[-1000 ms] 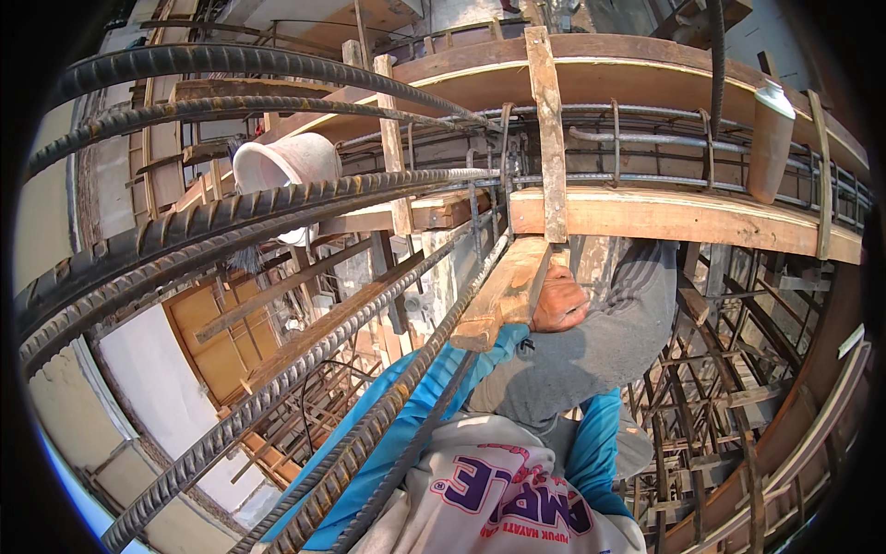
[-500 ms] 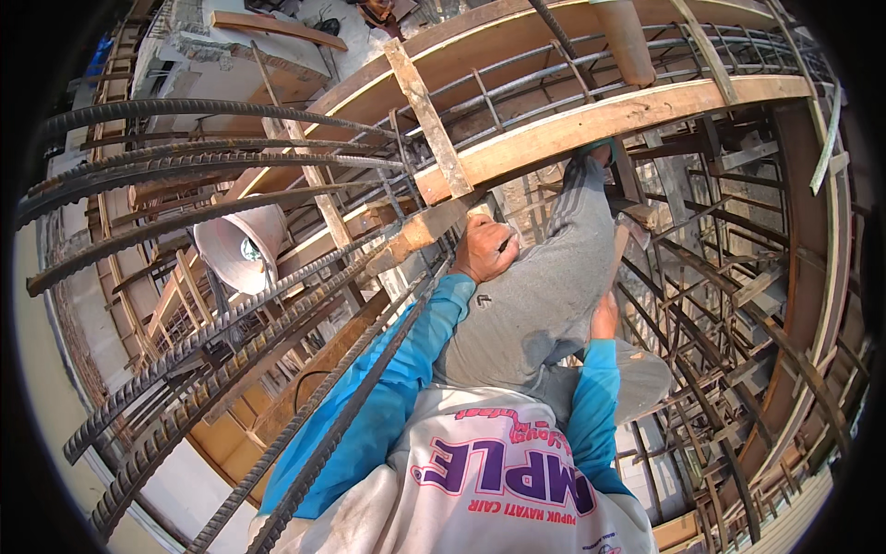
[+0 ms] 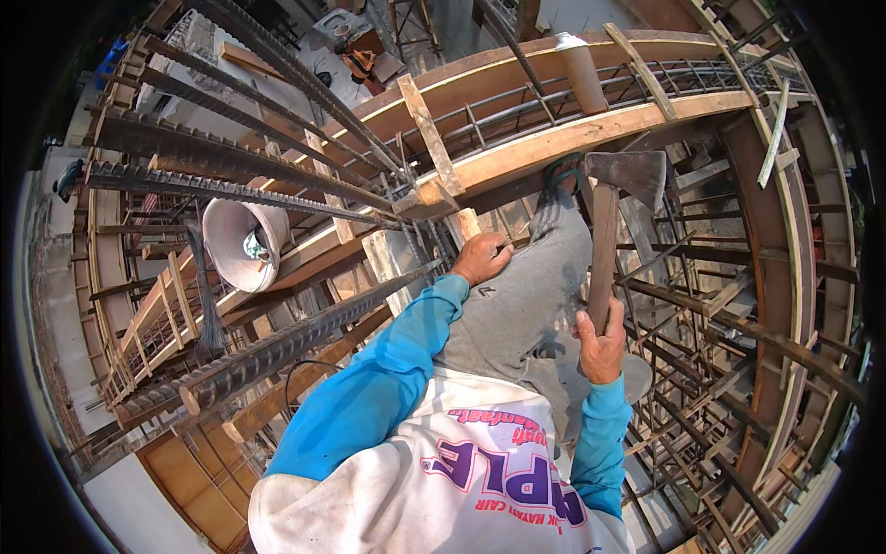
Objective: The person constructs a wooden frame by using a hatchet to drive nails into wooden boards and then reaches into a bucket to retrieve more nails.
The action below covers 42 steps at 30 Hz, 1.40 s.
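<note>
My right hand (image 3: 602, 343) is wrapped round the wooden handle of a hatchet (image 3: 604, 245), to the right of my grey-trousered leg. The hatchet stands head up, its dark, worn steel head (image 3: 629, 177) near my foot and the formwork beam. My left hand (image 3: 483, 258) is closed at the left side of my leg. A pale piece of wood (image 3: 469, 222) sticks out just above that fist, which appears to grip it; the fingers are partly hidden. A small dark spot shows by the thumb, too small to make out. Rebar rods stand close left of this hand.
Thick ribbed rebar (image 3: 249, 162) fans out on the left. A whitish bucket (image 3: 245, 245) hangs beyond it. Ahead runs a plank-sided form (image 3: 554, 143) with a rebar cage inside and a brown bottle (image 3: 580, 74) on it. Timber scaffolding (image 3: 738, 323) drops away at right.
My right hand has come up from beside my leg, bringing the hatchet upright into full view. My left hand stays closed by the wood. The view has shifted, so the rebar appears at another angle.
</note>
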### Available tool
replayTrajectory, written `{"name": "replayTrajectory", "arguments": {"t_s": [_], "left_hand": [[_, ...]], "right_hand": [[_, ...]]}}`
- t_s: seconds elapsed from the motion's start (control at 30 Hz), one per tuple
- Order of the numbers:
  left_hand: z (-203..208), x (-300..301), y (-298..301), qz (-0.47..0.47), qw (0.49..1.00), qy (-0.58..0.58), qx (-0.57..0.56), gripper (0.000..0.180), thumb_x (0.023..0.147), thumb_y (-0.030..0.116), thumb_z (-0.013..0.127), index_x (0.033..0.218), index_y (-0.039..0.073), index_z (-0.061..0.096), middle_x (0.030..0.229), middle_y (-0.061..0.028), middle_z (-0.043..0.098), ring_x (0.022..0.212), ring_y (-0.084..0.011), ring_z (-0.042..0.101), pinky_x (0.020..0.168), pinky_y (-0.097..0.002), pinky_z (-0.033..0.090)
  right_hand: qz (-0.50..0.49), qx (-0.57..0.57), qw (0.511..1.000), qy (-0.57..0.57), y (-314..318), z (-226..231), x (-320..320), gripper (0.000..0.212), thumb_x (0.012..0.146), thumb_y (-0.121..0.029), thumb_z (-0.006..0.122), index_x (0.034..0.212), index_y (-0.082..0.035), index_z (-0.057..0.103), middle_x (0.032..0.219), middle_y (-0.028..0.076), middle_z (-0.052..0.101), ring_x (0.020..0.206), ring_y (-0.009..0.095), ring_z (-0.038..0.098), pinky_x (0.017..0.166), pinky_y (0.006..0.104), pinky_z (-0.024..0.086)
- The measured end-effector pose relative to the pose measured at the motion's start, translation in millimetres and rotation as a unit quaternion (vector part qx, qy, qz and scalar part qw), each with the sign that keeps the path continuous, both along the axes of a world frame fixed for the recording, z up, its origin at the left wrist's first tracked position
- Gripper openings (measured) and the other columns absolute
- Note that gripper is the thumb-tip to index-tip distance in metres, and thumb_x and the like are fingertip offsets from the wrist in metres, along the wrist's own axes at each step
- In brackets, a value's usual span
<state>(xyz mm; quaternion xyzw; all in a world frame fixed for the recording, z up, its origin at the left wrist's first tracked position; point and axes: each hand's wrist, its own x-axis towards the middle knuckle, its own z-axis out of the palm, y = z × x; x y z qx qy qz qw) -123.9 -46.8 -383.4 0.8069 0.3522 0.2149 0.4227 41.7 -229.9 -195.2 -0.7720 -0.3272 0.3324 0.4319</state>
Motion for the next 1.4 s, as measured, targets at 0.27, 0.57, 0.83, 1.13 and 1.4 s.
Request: {"name": "replayTrajectory", "arguments": {"t_s": [0.27,0.57,0.83,1.13,1.4], "left_hand": [[2,-19,-6,0.015,0.999,-0.043,0.001,0.024,0.08,0.024,0.06,0.084,0.0,0.06,0.085,-0.0187,0.06,0.084,-0.0375,0.058,0.074,-0.0432,0.047],[24,-36,-11,0.123,0.985,-0.021,-0.122,0.022,0.081,0.019,0.058,0.094,0.001,0.061,0.093,-0.0188,0.063,0.088,-0.0345,0.061,0.078,-0.0397,0.047],[18,-48,-16,0.135,0.98,-0.062,-0.134,0.022,0.082,0.018,0.057,0.095,0.001,0.062,0.09,-0.0171,0.065,0.086,-0.0287,0.063,0.078,-0.0367,0.048],[25,-47,-6,0.113,0.987,-0.031,-0.11,0.026,0.084,0.022,0.059,0.098,0.0,0.061,0.087,-0.0173,0.065,0.079,-0.023,0.063,0.071,-0.035,0.048],[15,-67,-27,0.085,0.975,-0.044,-0.2,0.027,0.083,0.019,0.059,0.098,-0.002,0.061,0.09,-0.0168,0.065,0.084,-0.0266,0.063,0.077,-0.0352,0.049]], "right_hand": [[0.202,0.074,0.977,-0.015,57,70,-61,0.038,0.088,-0.021,0.06,0.115,-0.001,0.045,0.087,0.023,0.062,0.076,0.036,0.064,0.065,0.0385,0.048],[0.26,-0.066,0.946,-0.182,55,8,-77,0.023,0.089,-0.021,0.056,0.096,-0.001,0.046,0.07,0.03,0.057,0.069,0.049,0.055,0.055,0.0541,0.042],[0.208,0.076,0.969,-0.113,53,88,-92,0.03,0.088,-0.02,0.058,0.108,0.0,0.047,0.073,0.028,0.059,0.072,0.048,0.057,0.059,0.0506,0.045],[0.223,-0.053,0.948,-0.223,60,-4,-78,0.028,0.087,-0.023,0.058,0.097,0.001,0.046,0.069,0.029,0.058,0.066,0.049,0.056,0.054,0.0534,0.041],[0.157,0.131,0.971,-0.127,58,92,-106,0.024,0.087,-0.019,0.058,0.102,-0.002,0.048,0.07,0.025,0.058,0.068,0.045,0.058,0.056,0.0479,0.044]]}}
